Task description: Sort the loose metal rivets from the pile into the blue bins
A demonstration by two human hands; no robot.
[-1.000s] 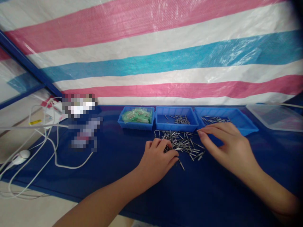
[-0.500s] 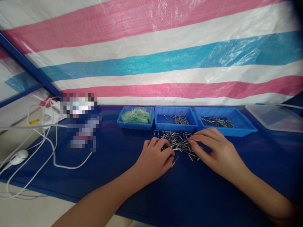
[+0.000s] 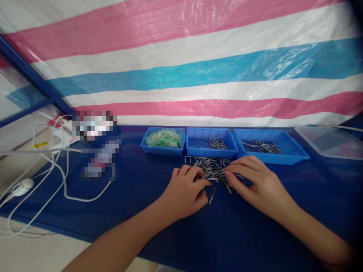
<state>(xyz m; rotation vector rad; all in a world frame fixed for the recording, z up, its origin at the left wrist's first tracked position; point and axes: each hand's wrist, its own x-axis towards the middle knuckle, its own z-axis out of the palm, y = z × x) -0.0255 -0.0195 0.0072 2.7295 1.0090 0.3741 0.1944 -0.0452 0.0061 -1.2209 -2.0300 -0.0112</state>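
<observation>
A pile of metal blind rivets [image 3: 211, 166] lies on the blue tabletop between my two hands. My left hand [image 3: 185, 190] rests at the pile's left edge, palm down and fingers bent, with thumb and index finger apart; some fingertips are hidden among the rivets. A single rivet [image 3: 212, 197] lies apart from the pile, just right of my left thumb. My right hand [image 3: 253, 181] reaches in from the right, thumb and fingertips pinched together at the pile's right side. Whatever sits between those fingertips is too small to make out.
Three blue bins stand behind the pile: a left bin [image 3: 161, 151] with green packets, a middle bin [image 3: 211, 152] and a right bin [image 3: 295, 154] with rivets. A clear plastic lid [image 3: 329, 141] lies far right. White cables [image 3: 66, 177] run along the left.
My left thumb and index finger have spread apart, and the single rivet near them shows more fully, slightly nearer me. My right fingertips have shifted slightly left over the pile.
</observation>
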